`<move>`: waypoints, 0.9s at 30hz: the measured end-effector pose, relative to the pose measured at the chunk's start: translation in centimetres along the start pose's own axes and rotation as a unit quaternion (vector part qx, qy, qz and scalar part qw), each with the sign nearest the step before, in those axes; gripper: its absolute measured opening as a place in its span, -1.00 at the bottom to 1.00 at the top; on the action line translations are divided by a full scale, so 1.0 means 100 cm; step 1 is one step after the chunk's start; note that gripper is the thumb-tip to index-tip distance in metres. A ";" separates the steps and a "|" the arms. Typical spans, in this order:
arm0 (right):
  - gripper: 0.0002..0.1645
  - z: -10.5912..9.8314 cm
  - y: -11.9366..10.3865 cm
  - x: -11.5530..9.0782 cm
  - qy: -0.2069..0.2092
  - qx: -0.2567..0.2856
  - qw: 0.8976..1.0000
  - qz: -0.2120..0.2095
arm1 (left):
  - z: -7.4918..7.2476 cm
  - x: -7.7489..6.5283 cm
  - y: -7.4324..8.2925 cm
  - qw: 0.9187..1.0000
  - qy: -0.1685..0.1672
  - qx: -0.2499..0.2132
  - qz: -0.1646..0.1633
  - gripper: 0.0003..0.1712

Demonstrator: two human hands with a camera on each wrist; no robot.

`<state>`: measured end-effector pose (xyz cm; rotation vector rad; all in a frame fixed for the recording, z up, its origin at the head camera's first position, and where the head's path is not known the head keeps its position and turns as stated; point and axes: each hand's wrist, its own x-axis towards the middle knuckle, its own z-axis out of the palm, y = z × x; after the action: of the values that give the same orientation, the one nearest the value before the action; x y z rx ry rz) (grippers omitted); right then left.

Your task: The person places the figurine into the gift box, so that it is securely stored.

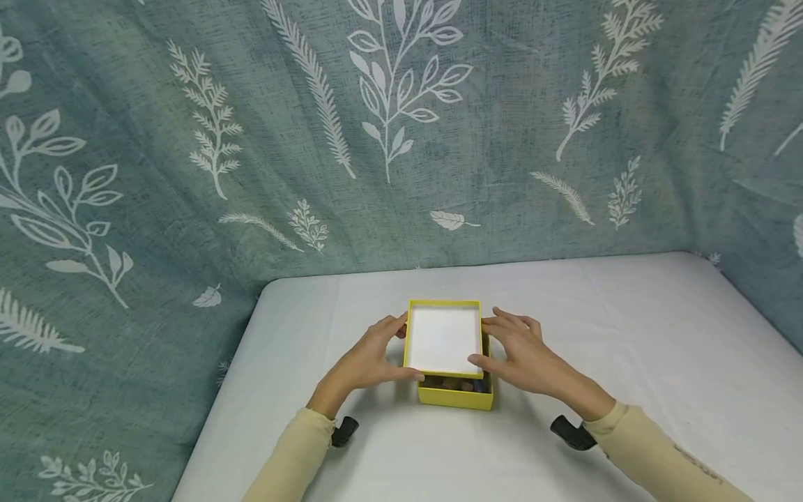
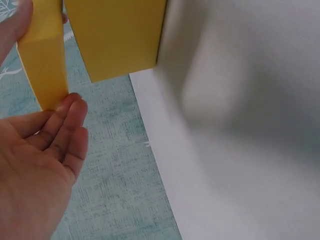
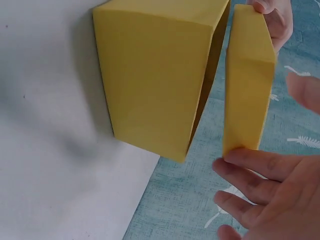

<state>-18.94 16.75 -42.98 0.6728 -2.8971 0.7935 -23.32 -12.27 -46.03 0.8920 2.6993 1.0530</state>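
Note:
A yellow box lid with a white inside faces up, held a little above a yellow box. My left hand pinches the lid's left side, thumb at the near corner and fingertips at the far one. In the left wrist view, the lid stands apart from the box. My right hand is at the lid's right side. In the right wrist view, its extended fingertips touch a corner of the lid, while the thumb is off it. Dark contents in the box are mostly hidden by the lid.
The box stands on a table with a white cloth. A green leaf-patterned curtain hangs behind the table and at its sides. Black camera mounts are worn at both wrists.

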 end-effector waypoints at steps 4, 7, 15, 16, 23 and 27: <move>-0.30 -0.005 0.003 0.000 0.024 0.011 1.000 -0.009 | 0.000 0.004 0.006 0.999 0.026 0.000 0.030 0.30; -0.24 -0.009 0.003 0.001 0.036 0.027 0.999 -0.010 | 0.000 0.007 0.011 0.997 0.047 -0.004 0.055 0.33; -0.20 -0.015 0.004 0.002 0.064 0.071 0.995 -0.010 | -0.002 0.010 0.023 0.997 0.043 -0.035 0.045 0.36; -0.20 -0.015 0.004 0.002 0.065 0.073 0.995 -0.012 | -0.002 0.010 0.023 0.997 0.042 -0.039 0.043 0.37; -0.23 -0.014 0.005 0.001 0.063 0.095 0.993 -0.026 | 0.000 0.013 0.023 0.989 0.066 -0.085 0.099 0.39; -0.23 -0.013 0.007 0.001 0.057 0.119 0.991 -0.028 | 0.003 0.013 0.022 0.981 0.078 -0.119 0.130 0.31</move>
<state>-19.33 17.86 -42.18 0.6979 -2.6939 1.1430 -23.25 -10.13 -44.70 1.1837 2.5453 1.5218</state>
